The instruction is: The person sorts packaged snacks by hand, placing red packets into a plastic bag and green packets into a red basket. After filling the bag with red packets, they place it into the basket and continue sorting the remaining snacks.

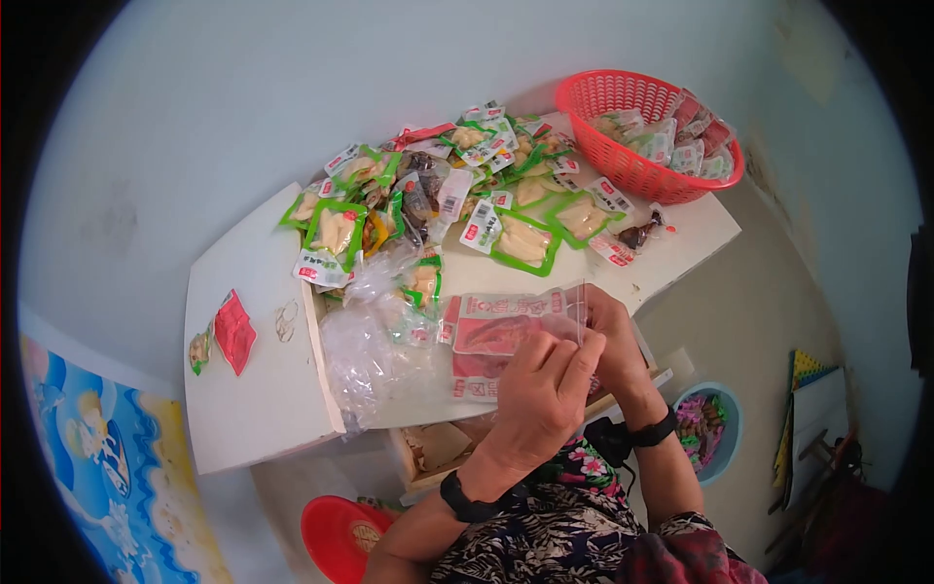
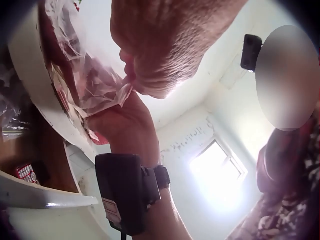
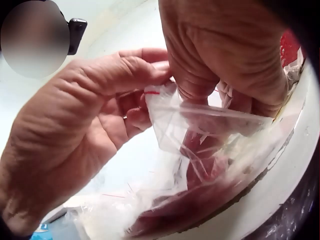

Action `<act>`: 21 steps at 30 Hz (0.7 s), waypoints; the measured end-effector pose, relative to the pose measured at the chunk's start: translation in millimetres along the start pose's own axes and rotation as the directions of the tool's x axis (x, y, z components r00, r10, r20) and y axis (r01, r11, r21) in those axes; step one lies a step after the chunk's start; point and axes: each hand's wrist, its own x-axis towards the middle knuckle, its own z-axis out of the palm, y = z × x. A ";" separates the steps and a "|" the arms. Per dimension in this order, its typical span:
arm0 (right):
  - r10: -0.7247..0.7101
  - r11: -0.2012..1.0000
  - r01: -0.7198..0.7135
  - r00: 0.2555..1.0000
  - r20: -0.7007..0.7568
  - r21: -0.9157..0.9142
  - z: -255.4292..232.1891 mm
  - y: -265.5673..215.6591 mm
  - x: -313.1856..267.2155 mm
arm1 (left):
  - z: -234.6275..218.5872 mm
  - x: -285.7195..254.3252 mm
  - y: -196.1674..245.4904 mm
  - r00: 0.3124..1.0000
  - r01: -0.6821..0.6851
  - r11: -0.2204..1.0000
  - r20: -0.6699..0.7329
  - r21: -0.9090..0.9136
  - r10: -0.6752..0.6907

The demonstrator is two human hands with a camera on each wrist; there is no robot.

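A clear plastic bag (image 1: 486,336) with red printing and a reddish packet inside lies level over the front of the table. Its open edge is at the right, where both hands meet. My left hand (image 1: 547,384) pinches that edge between thumb and fingers; in the right wrist view the left hand (image 3: 85,105) has the bag's corner with a red strip. My right hand (image 1: 615,341) grips the same edge from the far side, its fingers partly hidden. In the left wrist view, the bag (image 2: 102,90) hangs in wrinkled folds below the left hand (image 2: 170,45), against the right hand (image 2: 132,125).
Several sealed food packets (image 1: 525,241) are heaped at the back of the table (image 1: 258,389). Crumpled clear bags (image 1: 375,350) lie left of my hands. A red basket (image 1: 593,151) holds more packets. A red packet (image 1: 233,331) lies at left. Below stand a blue tub (image 1: 735,433) and a red bowl (image 1: 326,530).
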 end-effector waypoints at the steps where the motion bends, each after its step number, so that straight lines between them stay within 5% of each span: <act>1: -0.066 0.997 0.066 0.998 0.000 -0.045 5.3 -0.2 2.4 | 2.0 -2.0 -2.5 1.000 -0.014 0.999 -0.018 -0.035 0.014; 2: -0.130 0.988 0.129 0.992 0.002 -0.089 8.5 0.5 3.8 | 2.2 -3.7 -4.6 1.000 -0.012 0.998 -0.018 -0.058 0.011; 11: 0.140 0.975 -0.154 0.986 0.093 0.159 5.0 8.0 10.5 | -1.1 -20.2 -21.5 1.000 0.022 0.983 0.011 -0.184 -0.020; 17: 0.010 1.000 -0.009 0.996 0.093 -0.010 -1.1 12.0 5.8 | -5.6 -16.7 -26.8 0.999 0.036 0.974 0.018 -0.222 -0.033; 20: 0.036 0.999 -0.034 0.999 -0.039 0.037 -4.2 0.4 -14.2 | -16.6 -10.2 -30.9 0.996 0.087 0.959 -0.004 -0.270 -0.091; 21: -0.021 0.996 0.013 0.995 -0.099 -0.084 -9.7 3.7 -20.4 | -23.7 -8.8 -34.9 0.992 0.123 0.957 0.015 -0.263 -0.123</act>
